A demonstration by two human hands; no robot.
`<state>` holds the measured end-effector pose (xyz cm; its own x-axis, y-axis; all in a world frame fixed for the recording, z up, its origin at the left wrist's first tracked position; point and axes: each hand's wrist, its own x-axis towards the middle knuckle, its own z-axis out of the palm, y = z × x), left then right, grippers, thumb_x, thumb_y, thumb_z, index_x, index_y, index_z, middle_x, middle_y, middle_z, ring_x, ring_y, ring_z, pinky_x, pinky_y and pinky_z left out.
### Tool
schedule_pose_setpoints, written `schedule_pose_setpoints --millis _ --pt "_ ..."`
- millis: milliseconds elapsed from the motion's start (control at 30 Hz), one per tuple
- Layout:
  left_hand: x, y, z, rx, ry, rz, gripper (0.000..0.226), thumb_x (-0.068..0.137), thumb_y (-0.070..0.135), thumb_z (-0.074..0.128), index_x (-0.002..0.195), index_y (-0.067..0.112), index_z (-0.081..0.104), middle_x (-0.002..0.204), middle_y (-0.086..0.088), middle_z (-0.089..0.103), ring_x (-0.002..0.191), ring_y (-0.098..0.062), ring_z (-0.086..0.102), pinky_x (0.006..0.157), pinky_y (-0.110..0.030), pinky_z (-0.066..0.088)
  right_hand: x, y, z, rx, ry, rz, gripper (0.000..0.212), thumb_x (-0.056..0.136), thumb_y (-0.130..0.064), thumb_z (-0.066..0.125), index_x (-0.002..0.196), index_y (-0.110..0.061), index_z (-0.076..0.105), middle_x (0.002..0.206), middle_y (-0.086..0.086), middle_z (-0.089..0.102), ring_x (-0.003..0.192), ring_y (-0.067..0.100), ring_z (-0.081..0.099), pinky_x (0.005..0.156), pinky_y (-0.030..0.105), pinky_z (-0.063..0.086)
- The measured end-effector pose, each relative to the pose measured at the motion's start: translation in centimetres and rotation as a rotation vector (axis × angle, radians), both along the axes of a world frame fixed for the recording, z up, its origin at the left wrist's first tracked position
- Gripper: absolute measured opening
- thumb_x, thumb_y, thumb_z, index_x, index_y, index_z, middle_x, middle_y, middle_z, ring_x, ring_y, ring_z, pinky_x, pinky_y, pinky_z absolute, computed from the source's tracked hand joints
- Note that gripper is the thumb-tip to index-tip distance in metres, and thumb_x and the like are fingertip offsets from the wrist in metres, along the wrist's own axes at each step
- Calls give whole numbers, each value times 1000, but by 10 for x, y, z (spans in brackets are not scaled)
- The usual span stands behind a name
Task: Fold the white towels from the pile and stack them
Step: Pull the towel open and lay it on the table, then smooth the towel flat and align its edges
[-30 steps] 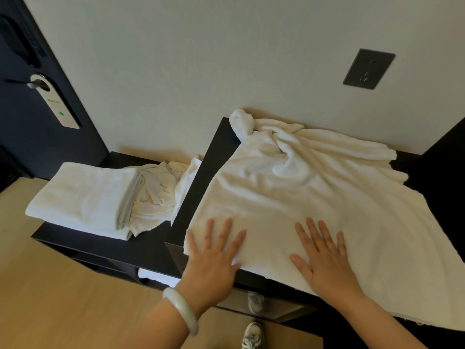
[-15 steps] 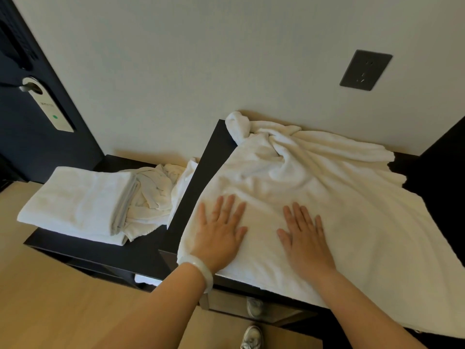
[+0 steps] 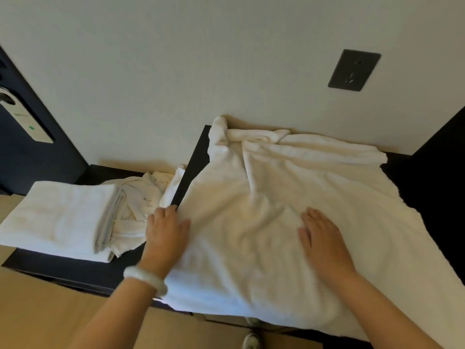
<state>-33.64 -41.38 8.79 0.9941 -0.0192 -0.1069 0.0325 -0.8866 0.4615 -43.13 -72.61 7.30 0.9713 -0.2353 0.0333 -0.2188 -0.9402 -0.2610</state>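
The fingers (image 3: 315,219) of the right hand (image 3: 320,240) lie straight and flat on the spread towel (image 3: 276,197) at centre frame, holding nothing, while the left hand (image 3: 167,233) seems to curl round its left edge. I'd call this smoothing before the first fold; next the bunched far edge wants pulling straight. One towel is spread, with one folded stack (image 3: 57,217) at left and one crumpled pile (image 3: 143,195) beside it.

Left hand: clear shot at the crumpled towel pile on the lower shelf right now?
Probably yes. The left hand sits at the left edge of the spread towel, and the crumpled pile lies just beyond it on the lower shelf, with nothing between them. The folded stack sits further left.
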Motion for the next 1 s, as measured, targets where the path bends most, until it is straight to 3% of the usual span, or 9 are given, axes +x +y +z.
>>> schedule_pose_setpoints --millis 167,233,300,467,600,733,800,900,1000 --pt "59 0 11 -409 366 119 38 87 53 65 88 15 59 85 -5 65 85 -25 64 71 -35 53 12 -11 -25 -134 101 4 60 103 -49 23 158 -27 11 165 -4 5 152 13 3 123 36 -3" --pt "68 0 15 -623 523 192 53 83 64 62 98 13 66 91 -9 72 89 -28 68 81 -39 56 10 -14 -28 -169 120 15 61 99 -58 9 156 -37 2 164 -9 -5 152 13 -1 122 39 -7" --pt "76 -3 15 -718 521 287 57 91 61 53 113 10 63 96 -10 68 94 -28 65 87 -39 52 12 -15 -28 -183 145 24 64 95 -63 -1 154 -41 -4 163 -11 -10 152 13 -4 122 40 -9" --pt "76 -6 20 -555 451 193 36 104 29 42 122 2 58 111 -15 63 105 -33 59 101 -49 47 12 -13 -25 -176 147 13 70 88 -64 -3 155 -41 -5 164 -11 -10 152 11 -8 122 40 -8" --pt "79 10 18 -756 538 153 29 99 29 56 113 5 62 109 -18 68 101 -34 65 93 -48 52 12 -12 -24 -172 159 14 70 88 -63 -2 155 -41 -6 164 -12 -12 151 10 -10 122 39 -8" --pt "81 17 1 -352 56 135 20 100 37 49 105 17 51 88 -1 61 84 -22 61 65 -32 47 12 -12 -20 -153 166 19 69 88 -62 -4 154 -42 -10 163 -14 -13 150 7 -13 122 37 -8" --pt "78 14 -9 -248 -41 95 19 101 36 44 104 17 46 86 -4 61 82 -27 61 70 -40 51 12 -11 -19 -155 171 20 68 88 -61 -5 154 -41 -10 163 -14 -13 150 7 -13 123 37 -7" --pt "74 -1 -10 3 -179 78 29 100 29 47 115 5 48 105 -15 58 95 -34 55 87 -47 46 13 -11 -20 -160 175 19 69 88 -62 -6 154 -41 -10 163 -14 -15 150 6 -14 123 37 -8" --pt "53 -34 -8 231 -416 -166 44 98 35 41 123 1 53 117 -18 55 106 -36 50 94 -45 40 14 -12 -22 -163 164 20 71 87 -63 -7 155 -41 -8 163 -14 -14 150 6 -13 123 36 -8"
